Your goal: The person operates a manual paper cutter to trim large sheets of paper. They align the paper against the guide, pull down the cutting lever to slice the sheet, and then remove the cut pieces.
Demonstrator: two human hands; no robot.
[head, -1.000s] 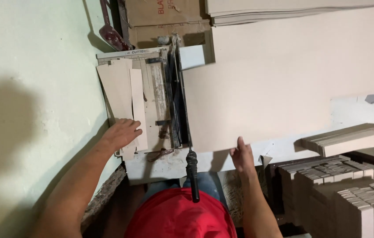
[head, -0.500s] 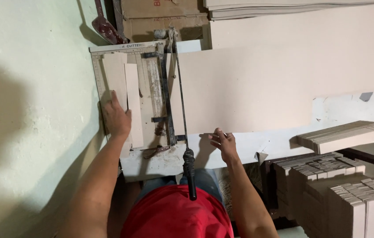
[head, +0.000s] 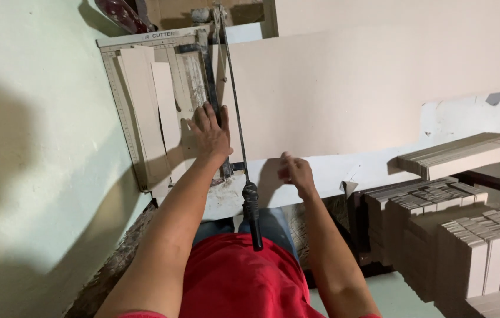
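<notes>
Pale beige board makes up nearly everything on this bench: a large cardboard sheet (head: 344, 94) lies across the white table (head: 379, 171) with its left edge fed under the blade arm (head: 233, 100) of a guillotine paper cutter (head: 161, 100). The left hand (head: 210, 134) lies flat on the cutter bed just beside the blade, fingers spread, pressing down near the clamp bar. The right hand (head: 296, 172) rests at the near edge of the sheet with fingers curled; whether it pinches the edge or only steadies it cannot be told. The black handle (head: 253, 215) of the blade arm points toward the person's red shirt, with neither hand on it. Two narrow cut strips (head: 153, 112) already lie on the bed left of the blade, and bundles of finished strips (head: 467, 241) are stacked at the right, so some cutting looks done, while most of the big sheet remains uncut.
</notes>
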